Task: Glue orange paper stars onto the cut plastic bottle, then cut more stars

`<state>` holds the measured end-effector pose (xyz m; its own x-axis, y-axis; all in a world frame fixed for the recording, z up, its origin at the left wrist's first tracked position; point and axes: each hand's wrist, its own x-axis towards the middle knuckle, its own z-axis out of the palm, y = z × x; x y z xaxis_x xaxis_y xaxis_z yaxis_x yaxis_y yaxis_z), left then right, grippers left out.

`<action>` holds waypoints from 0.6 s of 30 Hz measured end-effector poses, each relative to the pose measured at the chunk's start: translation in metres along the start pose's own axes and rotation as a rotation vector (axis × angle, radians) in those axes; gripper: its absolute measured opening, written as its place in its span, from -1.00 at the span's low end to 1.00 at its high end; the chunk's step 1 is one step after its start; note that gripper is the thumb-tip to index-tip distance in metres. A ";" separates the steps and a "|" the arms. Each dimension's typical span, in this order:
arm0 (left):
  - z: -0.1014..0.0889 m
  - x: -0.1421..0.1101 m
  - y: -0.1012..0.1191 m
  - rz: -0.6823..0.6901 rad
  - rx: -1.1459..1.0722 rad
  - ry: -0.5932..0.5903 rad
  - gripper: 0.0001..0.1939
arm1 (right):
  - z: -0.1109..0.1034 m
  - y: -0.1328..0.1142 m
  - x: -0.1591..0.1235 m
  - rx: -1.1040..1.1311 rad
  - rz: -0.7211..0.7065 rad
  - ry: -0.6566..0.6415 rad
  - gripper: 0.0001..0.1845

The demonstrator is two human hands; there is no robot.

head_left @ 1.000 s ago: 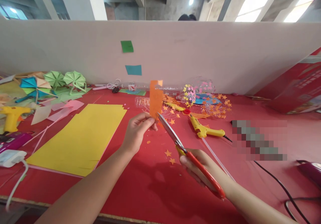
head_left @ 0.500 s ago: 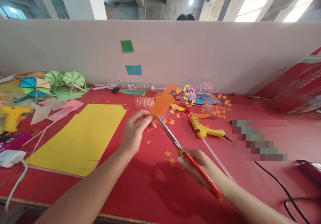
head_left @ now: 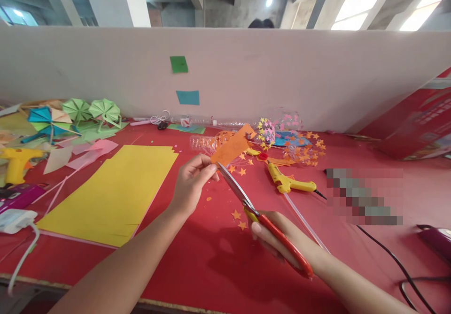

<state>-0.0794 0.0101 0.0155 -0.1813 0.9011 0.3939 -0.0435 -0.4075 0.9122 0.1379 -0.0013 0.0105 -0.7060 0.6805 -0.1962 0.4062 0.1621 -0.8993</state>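
Observation:
Between the thumb and fingers of my left hand [head_left: 192, 185] is an orange piece of paper [head_left: 231, 146], pinched at its lower left end. My right hand [head_left: 278, 239] is wrapped round the red handles of a pair of scissors [head_left: 237, 188]. The blades point up and left, and their tips meet the paper's lower edge beside my left thumb. Two small orange paper stars [head_left: 238, 220] lie on the red table below the scissors. A yellow glue gun [head_left: 291, 182] lies to the right of the blades.
Yellow paper sheets [head_left: 116, 194] lie stacked on the left. Folded paper umbrellas [head_left: 104, 110] and a second yellow glue gun [head_left: 17, 164] are farther left. Clear plastic bottle pieces with paper stars [head_left: 303, 149] stand at the back. A black cable [head_left: 380, 246] crosses the right side.
The orange paper has tilted down a little at its far end. The scissors' blades look closer together; both hands stay nearly in place.

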 end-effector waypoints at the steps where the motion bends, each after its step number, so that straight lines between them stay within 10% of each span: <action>1: 0.000 0.000 0.000 0.002 0.005 -0.002 -0.84 | 0.000 0.000 0.000 -0.007 -0.003 -0.003 -0.38; 18: -0.002 0.003 0.000 -0.052 0.068 0.007 -0.84 | 0.001 -0.003 0.002 0.023 0.076 0.048 -0.39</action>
<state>-0.0820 0.0123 0.0159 -0.1872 0.9196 0.3453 0.0134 -0.3491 0.9370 0.1348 -0.0016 0.0120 -0.6449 0.7237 -0.2456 0.4439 0.0931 -0.8912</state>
